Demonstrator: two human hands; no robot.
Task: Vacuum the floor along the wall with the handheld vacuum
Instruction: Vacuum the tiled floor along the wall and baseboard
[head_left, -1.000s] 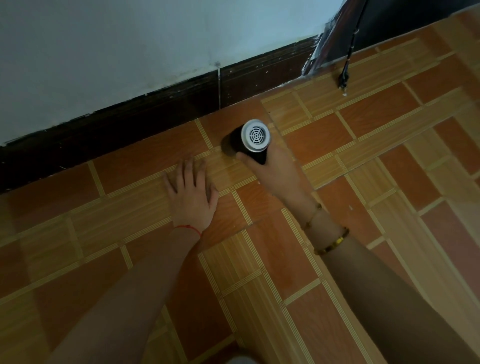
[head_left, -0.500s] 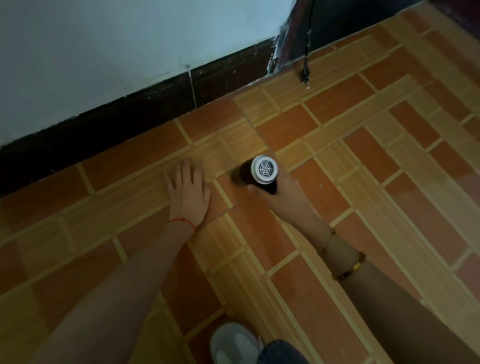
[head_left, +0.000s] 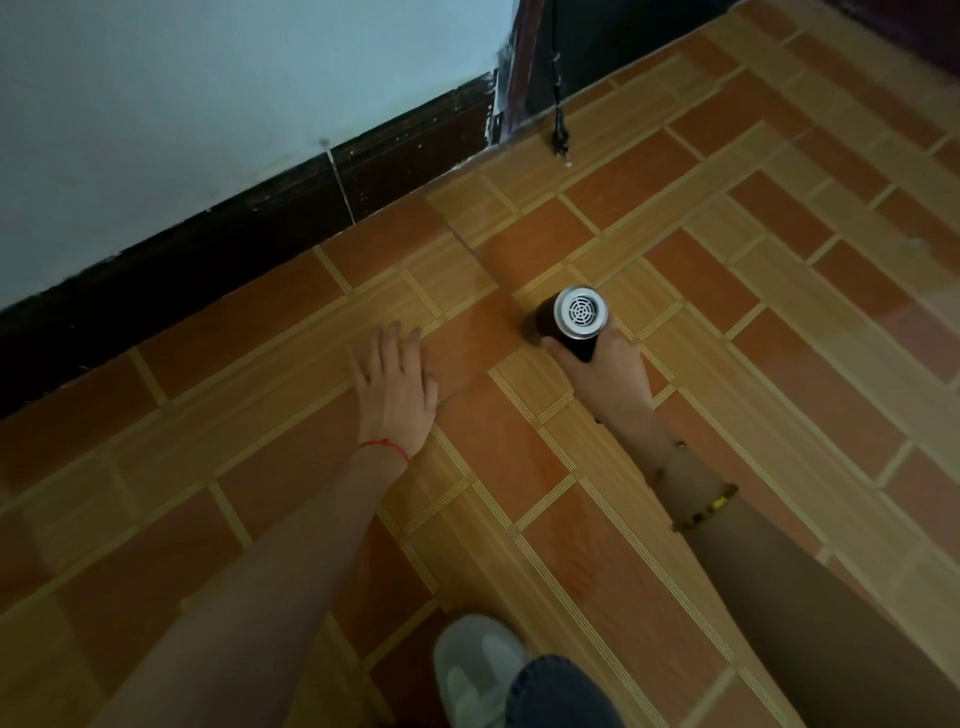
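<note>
The handheld vacuum (head_left: 574, 319) is a short black cylinder with a silver grille at its rear end. It points down at the tiled floor (head_left: 753, 322), some way out from the wall. My right hand (head_left: 608, 376) grips its body from below. My left hand (head_left: 393, 389) lies flat on the floor with the fingers spread, left of the vacuum and apart from it. A red thread circles the left wrist and bead bracelets sit on the right. The vacuum's nozzle is hidden under its body.
A dark skirting board (head_left: 291, 223) runs under the pale wall (head_left: 208, 93) at the upper left. A black cord (head_left: 558, 119) hangs near the corner, its end touching the floor. My white shoe (head_left: 478, 670) and a denim leg (head_left: 561, 696) show at the bottom.
The vacuum and my right hand have pulled back from the skirting board toward me. My left hand has stayed flat on the floor. The shoe and leg have come into view.
</note>
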